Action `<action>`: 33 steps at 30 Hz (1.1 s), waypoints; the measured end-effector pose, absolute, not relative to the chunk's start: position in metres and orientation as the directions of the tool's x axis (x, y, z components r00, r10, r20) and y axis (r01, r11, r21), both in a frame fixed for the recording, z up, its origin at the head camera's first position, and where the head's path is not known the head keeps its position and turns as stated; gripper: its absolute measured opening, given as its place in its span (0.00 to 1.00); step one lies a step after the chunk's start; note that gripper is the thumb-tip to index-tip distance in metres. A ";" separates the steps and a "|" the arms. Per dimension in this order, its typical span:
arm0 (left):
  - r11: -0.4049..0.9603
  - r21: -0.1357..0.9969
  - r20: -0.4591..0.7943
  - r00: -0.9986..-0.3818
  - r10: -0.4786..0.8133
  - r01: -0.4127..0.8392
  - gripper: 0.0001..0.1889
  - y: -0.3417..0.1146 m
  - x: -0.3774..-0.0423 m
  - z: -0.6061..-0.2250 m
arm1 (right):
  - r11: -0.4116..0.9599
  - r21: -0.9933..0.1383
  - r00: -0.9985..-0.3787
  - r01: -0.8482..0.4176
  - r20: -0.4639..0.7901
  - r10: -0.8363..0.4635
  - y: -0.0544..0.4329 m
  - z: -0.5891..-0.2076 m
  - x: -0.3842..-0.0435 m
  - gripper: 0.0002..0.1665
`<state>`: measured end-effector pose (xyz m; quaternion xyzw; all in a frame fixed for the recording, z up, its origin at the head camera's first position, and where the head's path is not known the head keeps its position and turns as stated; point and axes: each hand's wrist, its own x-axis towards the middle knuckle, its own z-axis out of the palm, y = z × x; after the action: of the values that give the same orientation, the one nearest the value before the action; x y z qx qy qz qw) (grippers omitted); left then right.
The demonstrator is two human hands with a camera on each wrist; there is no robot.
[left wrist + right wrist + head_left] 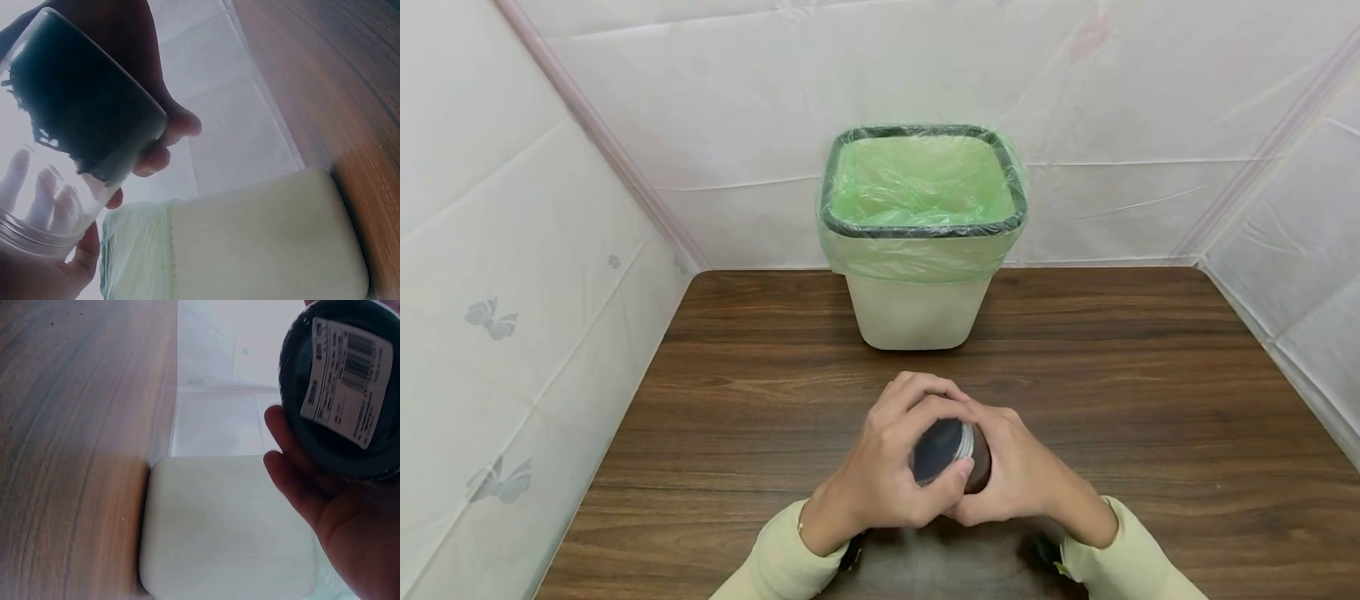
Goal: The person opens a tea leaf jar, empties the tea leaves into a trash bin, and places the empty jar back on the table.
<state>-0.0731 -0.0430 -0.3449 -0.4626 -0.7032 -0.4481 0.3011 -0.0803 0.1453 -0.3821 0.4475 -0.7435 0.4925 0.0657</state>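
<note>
Left hand (887, 462) and right hand (1018, 467) grip 1 jar (84, 100) between them, fingers curled.

Pale sheeting (737, 108) around a wood-grain table (722, 408) suggests a makeshift booth.

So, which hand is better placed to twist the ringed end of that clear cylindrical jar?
Probably the left hand: it curls round that ringed end of the clear cylindrical jar, while the right hand holds the dark base with the white printed label.
</note>
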 end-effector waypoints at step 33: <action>0.292 0.513 0.720 -0.589 0.365 0.808 0.15 -0.045 -0.072 -0.351 | 0.417 -0.537 -0.679 -0.733 0.547 -0.489 0.144 -0.384 -0.076 0.51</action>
<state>-0.0721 -0.0451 -0.3505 -0.3827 -0.7662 -0.4557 0.2425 -0.0762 0.1440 -0.3840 0.3694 -0.8273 0.3938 0.1550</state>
